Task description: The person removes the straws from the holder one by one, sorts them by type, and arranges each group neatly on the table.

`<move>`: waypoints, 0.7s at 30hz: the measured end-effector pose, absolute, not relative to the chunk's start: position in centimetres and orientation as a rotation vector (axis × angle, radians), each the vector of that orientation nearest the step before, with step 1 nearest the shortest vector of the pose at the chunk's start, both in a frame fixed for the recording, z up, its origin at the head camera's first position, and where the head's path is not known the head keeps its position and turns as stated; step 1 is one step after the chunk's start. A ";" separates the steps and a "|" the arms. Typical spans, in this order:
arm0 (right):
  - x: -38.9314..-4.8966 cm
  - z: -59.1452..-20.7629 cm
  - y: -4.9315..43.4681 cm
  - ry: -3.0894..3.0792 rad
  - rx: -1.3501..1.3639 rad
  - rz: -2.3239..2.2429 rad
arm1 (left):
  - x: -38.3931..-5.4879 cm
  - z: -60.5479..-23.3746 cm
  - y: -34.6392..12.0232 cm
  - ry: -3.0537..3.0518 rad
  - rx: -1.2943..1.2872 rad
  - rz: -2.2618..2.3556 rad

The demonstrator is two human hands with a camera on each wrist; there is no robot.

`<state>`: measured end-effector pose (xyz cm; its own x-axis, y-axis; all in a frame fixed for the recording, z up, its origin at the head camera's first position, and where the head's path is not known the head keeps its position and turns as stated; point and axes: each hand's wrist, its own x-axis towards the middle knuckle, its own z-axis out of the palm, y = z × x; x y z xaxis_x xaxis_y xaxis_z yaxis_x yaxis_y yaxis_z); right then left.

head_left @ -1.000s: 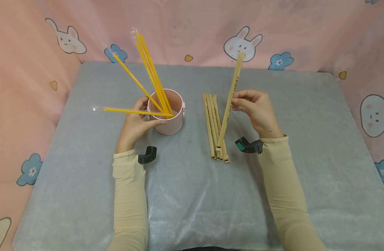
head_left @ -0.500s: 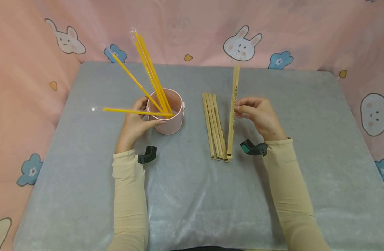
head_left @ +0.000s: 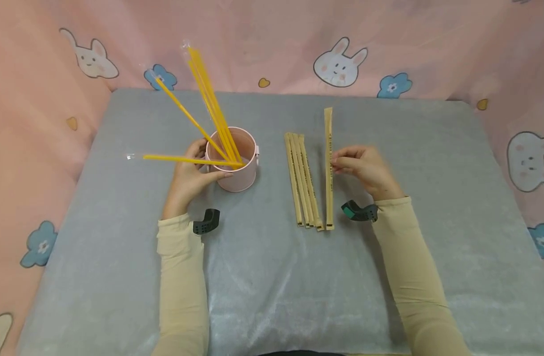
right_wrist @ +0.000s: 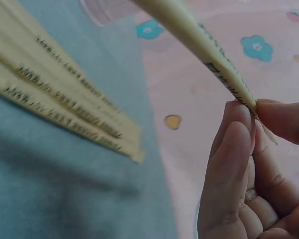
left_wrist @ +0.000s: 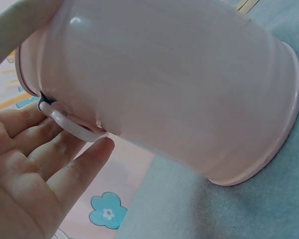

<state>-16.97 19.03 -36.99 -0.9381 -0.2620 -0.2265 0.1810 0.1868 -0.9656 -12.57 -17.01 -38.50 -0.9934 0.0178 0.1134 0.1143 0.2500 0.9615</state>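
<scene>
My left hand (head_left: pixel 187 180) grips a small pink bucket (head_left: pixel 238 184) from its left side, thumb over the front of the rim. In the left wrist view fingers (left_wrist: pixel 77 177) reach round by the bucket's handle (left_wrist: pixel 72 124). Several yellow straws (head_left: pixel 183 109) in clear wrappers lean out of the bucket, one lying almost level to the left. My right hand (head_left: pixel 367 170) pinches a straw in a brown paper wrapper (right_wrist: pixel 189 35) between thumb and fingertips. It stands just right of several like paper-wrapped straws (head_left: pixel 300 183) lying side by side on the table.
A grey cloth covers the table (head_left: pixel 263 277). Behind it and at both sides hangs a pink curtain (head_left: pixel 236 49) with rabbits and blue flowers. A dark wrist camera mount (head_left: pixel 206 221) juts from the left sleeve, another mount (head_left: pixel 359 211) from the right.
My right hand has moved toward me and slightly right, swinging the wrapped straw from a slant across the row to nearly parallel beside it. The left hand and bucket keep their place.
</scene>
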 end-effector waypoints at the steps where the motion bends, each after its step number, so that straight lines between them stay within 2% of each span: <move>1: -17.1 -37.2 19.1 2.128 -0.071 -1.790 | -12.6 -38.5 -17.0 -2.427 -0.124 -1.868; 13: -19.0 -40.1 18.4 2.069 0.000 -1.704 | -12.3 -38.4 -17.7 -2.463 -0.104 -1.846; 21: -19.4 -40.6 18.9 2.055 -0.022 -1.597 | -12.3 -38.6 -17.2 -2.441 -0.125 -1.864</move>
